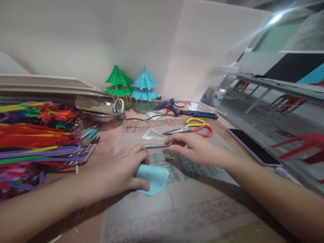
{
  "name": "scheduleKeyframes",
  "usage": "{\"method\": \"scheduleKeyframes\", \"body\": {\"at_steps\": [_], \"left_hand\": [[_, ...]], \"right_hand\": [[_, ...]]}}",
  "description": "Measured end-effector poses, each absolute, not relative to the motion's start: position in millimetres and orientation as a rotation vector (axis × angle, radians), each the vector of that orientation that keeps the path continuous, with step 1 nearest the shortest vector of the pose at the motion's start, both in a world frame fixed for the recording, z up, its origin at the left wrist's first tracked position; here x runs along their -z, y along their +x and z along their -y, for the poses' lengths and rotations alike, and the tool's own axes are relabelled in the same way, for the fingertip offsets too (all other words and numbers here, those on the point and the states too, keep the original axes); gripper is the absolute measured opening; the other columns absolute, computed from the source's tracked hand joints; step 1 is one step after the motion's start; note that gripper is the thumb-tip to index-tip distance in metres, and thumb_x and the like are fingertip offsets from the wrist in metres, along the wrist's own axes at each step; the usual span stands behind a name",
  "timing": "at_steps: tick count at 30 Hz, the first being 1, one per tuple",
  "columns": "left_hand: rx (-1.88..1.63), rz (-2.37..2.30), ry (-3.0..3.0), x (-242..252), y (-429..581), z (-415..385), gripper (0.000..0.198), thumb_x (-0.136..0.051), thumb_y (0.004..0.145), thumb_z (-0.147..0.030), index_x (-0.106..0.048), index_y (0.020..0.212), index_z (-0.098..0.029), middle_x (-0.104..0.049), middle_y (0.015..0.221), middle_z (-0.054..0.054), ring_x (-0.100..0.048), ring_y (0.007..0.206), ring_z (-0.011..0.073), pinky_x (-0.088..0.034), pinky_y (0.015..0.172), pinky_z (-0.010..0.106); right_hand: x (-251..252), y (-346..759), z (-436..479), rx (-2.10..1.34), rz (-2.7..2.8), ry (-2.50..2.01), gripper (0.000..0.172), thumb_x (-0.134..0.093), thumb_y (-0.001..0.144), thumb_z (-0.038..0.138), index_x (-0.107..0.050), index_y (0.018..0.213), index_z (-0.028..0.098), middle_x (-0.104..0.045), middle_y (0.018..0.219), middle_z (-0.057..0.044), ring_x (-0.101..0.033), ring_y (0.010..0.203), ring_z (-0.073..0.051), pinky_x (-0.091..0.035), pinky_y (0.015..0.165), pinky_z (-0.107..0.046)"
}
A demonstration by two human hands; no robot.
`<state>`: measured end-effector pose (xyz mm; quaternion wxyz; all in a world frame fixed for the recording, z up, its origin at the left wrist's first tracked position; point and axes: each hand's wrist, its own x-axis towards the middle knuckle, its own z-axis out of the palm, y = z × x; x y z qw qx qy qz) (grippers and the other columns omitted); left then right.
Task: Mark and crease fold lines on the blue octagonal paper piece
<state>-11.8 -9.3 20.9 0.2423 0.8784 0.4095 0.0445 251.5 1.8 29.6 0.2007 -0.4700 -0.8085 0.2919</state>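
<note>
A light-blue cut piece, felt or stiff paper, is set on the printed cover sheet directly in front of the person, presumably so that it can be worked within easy reach. It is covered at its left end by the left hand, whose thumb is laid across it while the fingers are arched over the far edge, seemingly to steady it; whether it is pinched or only pressed cannot be told. The hands are kept apart. The right hand is curled at the near end of a slim pen; whether the pen is gripped cannot be made out. Just beyond, a clear set square and scissors are laid, likely to be handy. A glue gun is placed farther back, perhaps to free the working area, and a phone is put at the right, well apart from the piece.

One each of cut piece, pen, set square, scissors, glue gun and phone is counted. Two tiered pagoda models, one green and one blue, are stood by the wall. Pipe cleaners are heaped at the left, too many to be counted.
</note>
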Motion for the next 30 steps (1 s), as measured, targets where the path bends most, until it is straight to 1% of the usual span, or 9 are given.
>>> {"method": "scheduleKeyframes", "body": {"at_steps": [3, 5, 8, 10, 13, 16, 19, 26, 30], "left_hand": [[-0.160, -1.142, 2.298, -18, -10, 12, 0.033, -0.077, 0.075, -0.033, -0.060, 0.103, -0.025, -0.070, 0.107, 0.002, -0.067, 0.098, 0.0271, -0.052, 0.086, 0.039], [-0.237, -1.135, 2.247, -13, -10, 12, 0.042, -0.072, 0.077, -0.031, -0.060, 0.116, -0.025, -0.072, 0.119, 0.005, -0.068, 0.108, 0.0291, -0.054, 0.092, 0.042], [-0.407, -1.059, 2.245, -9, -10, 9, 0.063, -0.062, 0.082, -0.029, -0.050, 0.143, -0.027, -0.061, 0.151, 0.009, -0.058, 0.136, 0.0307, -0.047, 0.112, 0.049], [-0.467, -1.034, 2.227, -9, -10, 7, 0.069, -0.058, 0.085, -0.030, -0.043, 0.152, -0.027, -0.056, 0.157, 0.010, -0.053, 0.143, 0.0297, -0.043, 0.118, 0.050], [-0.494, -1.053, 2.194, -16, -10, 2, 0.064, -0.056, 0.087, -0.035, -0.047, 0.150, -0.025, -0.064, 0.147, 0.010, -0.059, 0.136, 0.0291, -0.048, 0.113, 0.048], [-0.465, -1.131, 2.201, -23, -11, -1, 0.057, -0.056, 0.088, -0.035, -0.055, 0.144, -0.025, -0.074, 0.125, 0.006, -0.070, 0.113, 0.0261, -0.056, 0.096, 0.041], [-0.405, -1.209, 2.218, -28, -13, -3, 0.059, -0.058, 0.088, -0.033, -0.055, 0.146, -0.024, -0.076, 0.105, 0.003, -0.071, 0.090, 0.0226, -0.057, 0.083, 0.037], [-0.295, -1.210, 2.318, -28, -14, 0, 0.048, -0.057, 0.089, -0.022, -0.063, 0.137, -0.027, -0.078, 0.115, 0.002, -0.073, 0.095, 0.0212, -0.057, 0.087, 0.034], [-0.191, -1.266, 2.412, -26, -12, 2, 0.040, -0.065, 0.088, -0.021, -0.069, 0.127, -0.026, -0.079, 0.103, 0.001, -0.073, 0.088, 0.0212, -0.057, 0.083, 0.033]], "right_hand": [[-19, 237, 9, -1.325, 2.079, -1.315, 0.024, -0.058, 0.101, 0.036, -0.062, 0.121, 0.022, -0.067, 0.072, 0.002, -0.063, 0.060, -0.016, -0.049, 0.055, -0.026], [-13, 232, 11, -1.558, 1.913, -1.287, 0.034, -0.063, 0.099, 0.034, -0.056, 0.131, 0.024, -0.062, 0.070, 0.006, -0.058, 0.052, -0.013, -0.046, 0.049, -0.023], [-4, 227, 10, -1.658, 1.722, -1.173, 0.051, -0.070, 0.087, 0.016, -0.054, 0.135, 0.024, -0.059, 0.073, 0.009, -0.056, 0.054, -0.010, -0.048, 0.050, -0.020], [0, 225, 8, -1.660, 1.653, -1.119, 0.057, -0.067, 0.083, 0.006, -0.055, 0.136, 0.023, -0.058, 0.074, 0.009, -0.057, 0.057, -0.009, -0.049, 0.052, -0.019], [2, 223, 7, -1.621, 1.643, -1.127, 0.052, -0.063, 0.083, 0.002, -0.058, 0.132, 0.021, -0.057, 0.074, 0.009, -0.056, 0.057, -0.008, -0.049, 0.051, -0.018], [-1, 224, 6, -1.553, 1.678, -1.203, 0.046, -0.062, 0.086, 0.005, -0.058, 0.130, 0.021, -0.055, 0.072, 0.009, -0.054, 0.052, -0.007, -0.047, 0.048, -0.019], [-1, 227, 4, -1.496, 1.728, -1.253, 0.043, -0.062, 0.088, 0.010, -0.058, 0.129, 0.021, -0.053, 0.071, 0.010, -0.052, 0.048, -0.007, -0.045, 0.045, -0.019], [1, 229, 3, -1.480, 1.857, -1.310, 0.046, -0.064, 0.086, 0.017, -0.058, 0.131, 0.020, -0.052, 0.064, 0.011, -0.049, 0.046, -0.009, -0.041, 0.043, -0.020], [-12, 237, 4, -1.299, 2.103, -1.350, 0.039, -0.066, 0.089, 0.024, -0.063, 0.128, 0.019, -0.058, 0.062, 0.008, -0.052, 0.049, -0.012, -0.038, 0.048, -0.023]]}}
